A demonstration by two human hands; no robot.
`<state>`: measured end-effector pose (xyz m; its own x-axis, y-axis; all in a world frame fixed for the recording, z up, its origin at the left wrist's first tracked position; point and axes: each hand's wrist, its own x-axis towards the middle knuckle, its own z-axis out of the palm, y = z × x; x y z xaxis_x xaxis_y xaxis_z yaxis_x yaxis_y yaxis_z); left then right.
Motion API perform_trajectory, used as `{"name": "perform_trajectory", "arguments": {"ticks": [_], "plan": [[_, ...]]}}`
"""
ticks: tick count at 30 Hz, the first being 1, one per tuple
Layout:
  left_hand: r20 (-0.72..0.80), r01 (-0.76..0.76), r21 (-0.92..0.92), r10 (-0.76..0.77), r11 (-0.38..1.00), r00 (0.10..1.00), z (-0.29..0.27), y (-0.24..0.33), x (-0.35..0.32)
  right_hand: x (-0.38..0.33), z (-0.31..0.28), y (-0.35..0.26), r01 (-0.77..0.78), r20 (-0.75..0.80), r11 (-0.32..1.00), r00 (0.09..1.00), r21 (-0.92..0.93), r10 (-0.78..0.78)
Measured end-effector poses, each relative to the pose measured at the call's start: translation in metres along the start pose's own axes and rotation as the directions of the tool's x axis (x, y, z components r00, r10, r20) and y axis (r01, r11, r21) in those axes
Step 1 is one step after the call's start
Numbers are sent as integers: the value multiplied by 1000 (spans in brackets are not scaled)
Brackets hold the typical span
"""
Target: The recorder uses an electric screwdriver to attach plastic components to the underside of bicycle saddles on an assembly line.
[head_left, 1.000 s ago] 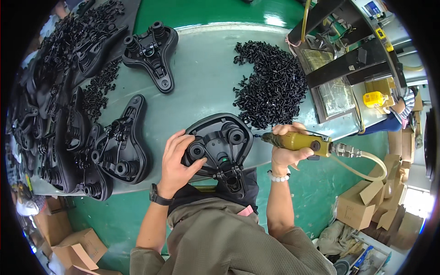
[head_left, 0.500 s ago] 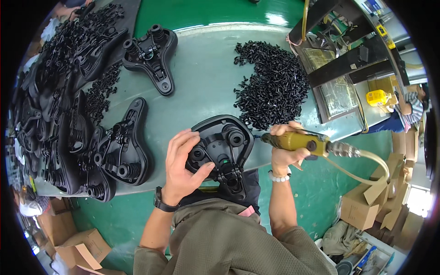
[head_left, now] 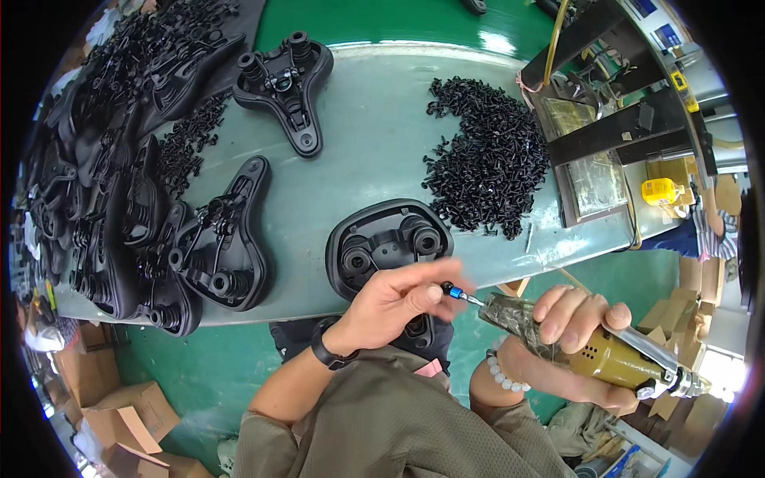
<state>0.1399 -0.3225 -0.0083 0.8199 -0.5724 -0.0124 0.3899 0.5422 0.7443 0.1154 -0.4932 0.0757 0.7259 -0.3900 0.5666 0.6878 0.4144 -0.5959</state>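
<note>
- Workpiece: we have a black saddle (head_left: 390, 249) underside up at the near edge of the desk (head_left: 358, 151), its narrow end projecting past that edge, partly hidden behind the left grip (head_left: 396, 303).
- Right grip (head_left: 567, 323): we see it wrapped round the olive power driver (head_left: 613, 356), with the bit (head_left: 457, 293) pointing left.
- Left grip: thumb and fingers are partly drawn together beside a small dark piece (head_left: 446, 287) at the bit's tip; blur hides the contact, so we cannot tell whether they pinch it.
- Step in hand: we judge this to be fitting a screw to the bit, probably one from the screw pile (head_left: 490, 159) on the desk.
- Next move: in our judgement, it calls for a steady bit, a straight-seated screw, and the saddle supported against tilting under the driver.
</note>
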Motion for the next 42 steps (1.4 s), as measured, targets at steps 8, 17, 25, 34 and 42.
{"name": "perform_trajectory", "arguments": {"ticks": [8,17,25,34,42], "plan": [[16,-42,-65,43,997,999,-12,-8,-12,-8,4,4,-60,65,998,996,6,60],[56,186,-323,-178,928,982,-23,-5,-19,-21,10,11,26,192,995,981,-94,-7],[162,257,-707,-202,659,966,-12,-10,-21,-26,21,21,86,49,994,995,-73,-83],[82,-82,997,41,-12,996,-56,48,27,-18,13,29,196,120,967,977,-165,-177],[-313,298,945,-106,-135,944,-36,37,7,-18,1,34,139,264,971,961,-194,-85]]}}
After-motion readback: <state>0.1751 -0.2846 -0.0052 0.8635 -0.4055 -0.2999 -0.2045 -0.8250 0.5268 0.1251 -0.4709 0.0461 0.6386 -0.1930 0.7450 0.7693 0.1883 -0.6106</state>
